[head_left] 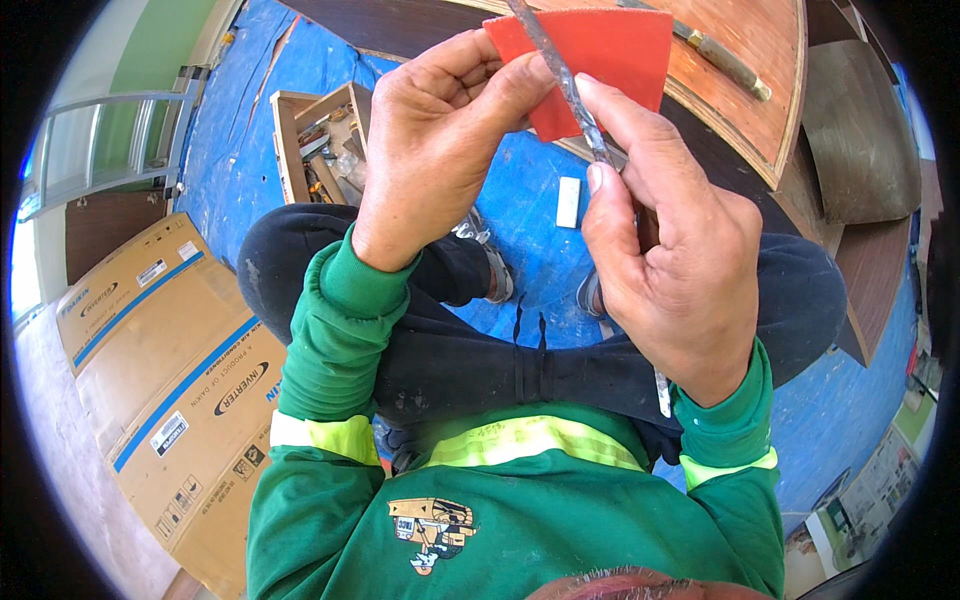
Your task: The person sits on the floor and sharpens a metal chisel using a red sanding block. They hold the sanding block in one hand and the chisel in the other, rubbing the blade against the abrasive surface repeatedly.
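Observation:
My left hand [440,150] is closed on a red sheet [625,50] that looks like sandpaper, its thumb pressed near a long, narrow metal strip [550,55]. The strip is grey and stained, and slants across the front of the sheet. My right hand [675,225] grips its lower part between thumb and fingers, the index finger stretched along it. A pale end [662,392] shows below my right palm; the stretch between is hidden. Both hands are raised over my bent legs. What kind of tool the strip is, I cannot tell.
A wooden box of tools [290,150] stands left on the blue sheeting [520,165], near a small white block [568,202]. A wooden-handled tool [735,68] lies on the plywood piece [700,100]. Flattened cardboard [200,370], a metal ladder [95,150] and a curved brown sheet [860,130] flank me.

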Available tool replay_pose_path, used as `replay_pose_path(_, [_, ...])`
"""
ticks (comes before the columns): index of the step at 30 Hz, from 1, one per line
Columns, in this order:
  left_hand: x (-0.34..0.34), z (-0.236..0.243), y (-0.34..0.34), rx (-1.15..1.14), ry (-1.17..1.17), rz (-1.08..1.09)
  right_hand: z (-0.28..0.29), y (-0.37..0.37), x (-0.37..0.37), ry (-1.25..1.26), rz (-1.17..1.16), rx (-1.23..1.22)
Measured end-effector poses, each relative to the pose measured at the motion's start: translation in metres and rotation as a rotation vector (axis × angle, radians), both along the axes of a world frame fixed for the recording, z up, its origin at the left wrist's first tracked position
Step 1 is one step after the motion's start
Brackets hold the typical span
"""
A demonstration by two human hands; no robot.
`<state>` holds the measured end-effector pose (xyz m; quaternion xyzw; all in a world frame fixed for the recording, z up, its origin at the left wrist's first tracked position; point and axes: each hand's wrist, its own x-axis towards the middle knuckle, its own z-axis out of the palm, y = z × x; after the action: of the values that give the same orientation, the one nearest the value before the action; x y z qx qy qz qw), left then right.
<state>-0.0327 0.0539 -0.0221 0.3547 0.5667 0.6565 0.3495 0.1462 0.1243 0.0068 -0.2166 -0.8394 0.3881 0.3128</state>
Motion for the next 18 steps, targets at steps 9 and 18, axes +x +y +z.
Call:
replay_pose_path(9, [-0.0015, 0.0007, -0.0006, -0.001, 0.024, 0.009, 0.0008, 0.0, 0.0005, -0.007, 0.01, 0.021])
replay_pose_path(18, [-0.0005, 0.0009, -0.0004, 0.007, 0.013, 0.012, -0.0009, -0.0006, 0.001, 0.004, 0.007, 0.024])
